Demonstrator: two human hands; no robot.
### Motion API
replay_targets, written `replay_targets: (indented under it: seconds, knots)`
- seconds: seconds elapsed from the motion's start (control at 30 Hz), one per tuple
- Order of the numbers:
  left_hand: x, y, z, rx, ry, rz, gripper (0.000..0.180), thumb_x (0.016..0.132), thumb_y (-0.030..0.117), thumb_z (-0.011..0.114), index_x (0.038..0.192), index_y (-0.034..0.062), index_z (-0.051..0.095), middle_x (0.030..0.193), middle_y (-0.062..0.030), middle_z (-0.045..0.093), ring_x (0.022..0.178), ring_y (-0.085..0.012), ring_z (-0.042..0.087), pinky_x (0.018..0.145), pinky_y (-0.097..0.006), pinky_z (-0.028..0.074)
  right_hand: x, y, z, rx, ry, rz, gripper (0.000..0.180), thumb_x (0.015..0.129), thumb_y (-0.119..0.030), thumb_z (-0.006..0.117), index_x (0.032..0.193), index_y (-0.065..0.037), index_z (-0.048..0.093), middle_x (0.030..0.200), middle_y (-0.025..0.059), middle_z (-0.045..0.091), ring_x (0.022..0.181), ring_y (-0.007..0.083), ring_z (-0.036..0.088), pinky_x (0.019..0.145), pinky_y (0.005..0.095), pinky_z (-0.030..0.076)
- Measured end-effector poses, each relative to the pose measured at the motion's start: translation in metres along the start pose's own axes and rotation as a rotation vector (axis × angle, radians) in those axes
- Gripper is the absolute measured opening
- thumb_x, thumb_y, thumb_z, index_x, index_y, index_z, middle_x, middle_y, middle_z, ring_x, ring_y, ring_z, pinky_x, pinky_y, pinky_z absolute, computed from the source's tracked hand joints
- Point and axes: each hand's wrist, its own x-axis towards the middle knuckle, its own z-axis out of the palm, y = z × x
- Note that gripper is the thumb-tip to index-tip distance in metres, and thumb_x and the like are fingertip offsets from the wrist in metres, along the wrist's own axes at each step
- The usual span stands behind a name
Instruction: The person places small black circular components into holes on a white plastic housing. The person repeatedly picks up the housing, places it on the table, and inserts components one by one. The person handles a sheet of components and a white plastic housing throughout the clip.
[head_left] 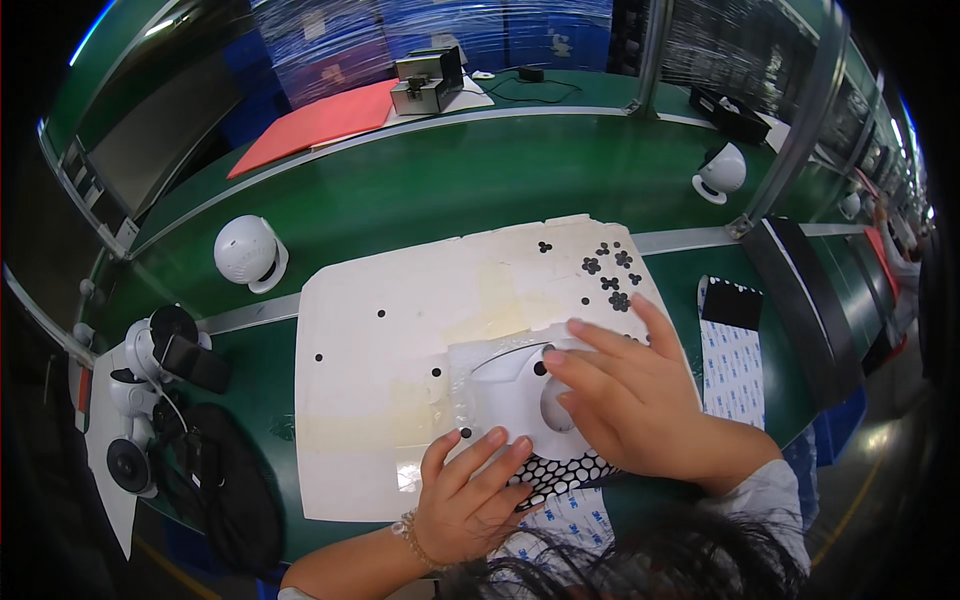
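A smooth white plastic part [510, 400] with a round recess lies on a clear-wrapped pad in the middle of a white board. My right hand [640, 400] is over its right side, fingers spread, covering part of it. By the index fingertip are small black round pads [540, 368]; whether the finger touches one is unclear. My left hand [468, 495] lies with fingers stretched out at the near edge of the board. Its fingertips reach the left end of a black sheet full of round holes [560, 478], which has a white printed backing [570, 525].
Several black pads [620, 301] cluster at the white board's [350, 420] far right; others are scattered. White cameras [245, 250] [722, 172] stand left and far right. More cameras and a black pouch [225, 480] crowd the left. A backed black strip [732, 350] lies right.
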Motion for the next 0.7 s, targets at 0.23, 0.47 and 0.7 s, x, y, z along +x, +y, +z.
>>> replay_targets:
  seconds: [0.23, 0.47, 0.7]
  knots:
    - [-0.001, -0.004, 0.004, 0.059, -0.005, 0.052, 0.023, 0.073, 0.036, 0.064, 0.08, 0.0147, 0.06, 0.123, -0.0088, 0.05, 0.117, -0.0285, 0.041, 0.097, -0.05, 0.023, -0.02, -0.002, 0.005, 0.507, -0.086, 0.153, 0.005, 0.076, -0.013, 0.062, 0.08, -0.011, 0.062, 0.127, 0.0124, 0.043, 0.125, 0.0363, 0.027, 0.096, 0.0467, 0.021]
    - [0.005, -0.001, 0.002, -0.006, 0.068, 0.022, 0.024, 0.068, 0.031, 0.069, 0.07, 0.0123, 0.054, 0.117, -0.0089, 0.055, 0.112, -0.0254, 0.048, 0.095, -0.048, 0.024, -0.021, -0.005, 0.011, 0.53, -0.127, 0.169, 0.004, 0.077, -0.013, 0.061, 0.08, -0.009, 0.061, 0.131, 0.0149, 0.039, 0.126, 0.0388, 0.023, 0.095, 0.0479, 0.019]
    - [0.005, -0.002, 0.002, -0.023, 0.076, 0.023, 0.025, 0.07, 0.032, 0.068, 0.069, 0.0121, 0.053, 0.117, -0.0085, 0.056, 0.112, -0.0253, 0.048, 0.095, -0.048, 0.023, -0.023, -0.005, 0.012, 0.476, -0.115, 0.137, 0.006, 0.076, -0.014, 0.062, 0.081, -0.01, 0.062, 0.13, 0.0145, 0.04, 0.125, 0.0384, 0.026, 0.095, 0.0474, 0.02]
